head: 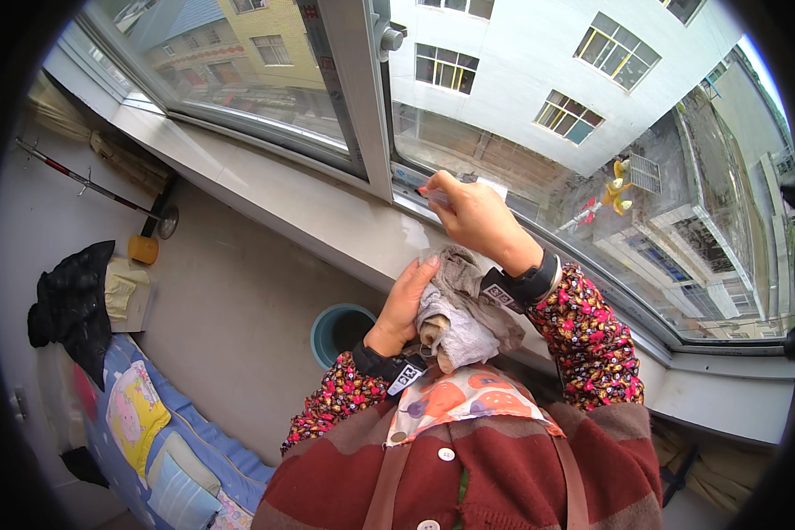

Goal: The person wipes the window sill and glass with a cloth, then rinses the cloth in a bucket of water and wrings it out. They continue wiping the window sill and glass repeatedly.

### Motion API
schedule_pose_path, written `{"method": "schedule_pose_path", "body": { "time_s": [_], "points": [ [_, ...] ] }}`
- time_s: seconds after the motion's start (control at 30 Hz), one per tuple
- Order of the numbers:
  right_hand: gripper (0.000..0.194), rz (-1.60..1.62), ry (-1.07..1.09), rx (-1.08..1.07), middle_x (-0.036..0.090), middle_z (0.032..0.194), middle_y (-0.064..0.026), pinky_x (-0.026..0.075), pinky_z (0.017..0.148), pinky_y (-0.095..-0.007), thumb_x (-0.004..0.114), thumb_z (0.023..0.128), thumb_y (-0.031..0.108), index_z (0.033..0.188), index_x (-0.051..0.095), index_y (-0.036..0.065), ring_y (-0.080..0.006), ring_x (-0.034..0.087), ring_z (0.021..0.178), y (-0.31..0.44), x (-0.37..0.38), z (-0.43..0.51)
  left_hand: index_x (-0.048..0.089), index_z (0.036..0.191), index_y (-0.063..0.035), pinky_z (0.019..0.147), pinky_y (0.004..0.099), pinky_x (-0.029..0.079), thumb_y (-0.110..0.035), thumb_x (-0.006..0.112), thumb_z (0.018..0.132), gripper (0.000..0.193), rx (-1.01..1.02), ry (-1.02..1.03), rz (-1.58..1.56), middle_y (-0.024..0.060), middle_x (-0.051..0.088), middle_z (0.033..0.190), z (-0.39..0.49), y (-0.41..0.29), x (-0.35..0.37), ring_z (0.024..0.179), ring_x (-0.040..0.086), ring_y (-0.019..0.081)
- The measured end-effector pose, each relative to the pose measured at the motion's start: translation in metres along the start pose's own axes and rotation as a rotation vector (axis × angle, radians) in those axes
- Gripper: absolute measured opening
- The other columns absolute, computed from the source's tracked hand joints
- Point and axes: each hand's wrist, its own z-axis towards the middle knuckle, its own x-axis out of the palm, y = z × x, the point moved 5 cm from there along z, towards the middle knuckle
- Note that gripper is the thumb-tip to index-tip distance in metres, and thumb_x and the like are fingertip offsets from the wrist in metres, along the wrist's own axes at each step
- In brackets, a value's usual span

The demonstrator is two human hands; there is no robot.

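Note:
My left hand (403,301) grips a bunched wad of worn rags (457,311), grey-brown and pale grey, in front of my chest over the windowsill (291,192). My right hand (480,215) is raised beyond the rags, beside the lower track of the sliding window (407,192). Its fingers are pinched on a small pale translucent object (438,197), mostly hidden by the fingers; its kind cannot be told. Just behind that hand shows a small white piece (493,188), and I cannot tell whether it belongs to the held object.
A blue bucket (324,331) stands on the floor (238,291) below the sill. At the left lies a bed with blue bedding (192,404), cushions and a black garment (79,298). A coat-stand pole (86,182) leans near a curtain. Buildings (523,73) stand outside the glass.

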Motion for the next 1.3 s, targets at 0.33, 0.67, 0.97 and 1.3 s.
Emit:
{"method": "schedule_pose_path", "body": {
  "time_s": [0.33, 0.67, 0.97, 1.3],
  "points": [
    [0.031, 0.211, -0.005, -0.166, 0.069, 0.085, -0.0095, 0.055, 0.064, -0.0379, 0.071, 0.08, 0.008, 0.11, 0.07, 0.013, -0.0295, 0.068, 0.074, 0.025, -0.026, -0.067, 0.052, 0.132, -0.001, 0.098, 0.0381, 0.05, -0.06, 0.042, 0.1, 0.068, -0.084, 0.149, -0.166, 0.0112, 0.063, 0.124, -0.001, 0.006, -0.002, 0.11, 0.063, 0.021],
    [0.055, -0.297, -0.552, -0.162, 0.061, 0.127, -0.0109, 0.048, 0.101, -0.0421, 0.079, 0.079, 0.024, 0.129, 0.061, 0.012, -0.0283, 0.059, 0.118, 0.025, -0.125, -0.187, 0.06, 0.124, -0.002, 0.089, 0.0365, 0.054, -0.041, 0.041, 0.105, 0.047, -0.032, -0.099, 0.179, 0.0111, 0.067, 0.117, -0.001, -0.011, -0.012, 0.102, 0.067, 0.023],
    [0.103, -1.044, -1.187, 0.434, 0.015, 0.161, -0.0249, 0.023, 0.119, -0.0483, 0.076, 0.082, 0.048, 0.155, 0.02, 0.003, -0.0405, 0.016, 0.149, -0.019, -0.305, -0.348, 0.062, 0.12, -0.0034, 0.092, 0.0372, 0.051, -0.041, 0.043, 0.104, 0.045, -0.052, -0.031, 0.161, 0.0099, 0.067, 0.114, 0.01, -0.009, -0.009, 0.103, 0.065, 0.0232],
    [0.13, -0.994, -1.068, 0.445, -0.012, 0.161, -0.029, 0.001, 0.12, -0.0565, 0.059, 0.076, 0.078, 0.156, -0.011, 0.003, -0.0434, -0.01, 0.15, -0.054, -0.307, -0.324, 0.062, 0.12, -0.0031, 0.091, 0.0365, 0.051, -0.044, 0.04, 0.105, 0.049, 0.004, -0.089, 0.256, 0.0097, 0.067, 0.113, 0.009, -0.012, -0.009, 0.102, 0.065, 0.0228]
  ]
}}
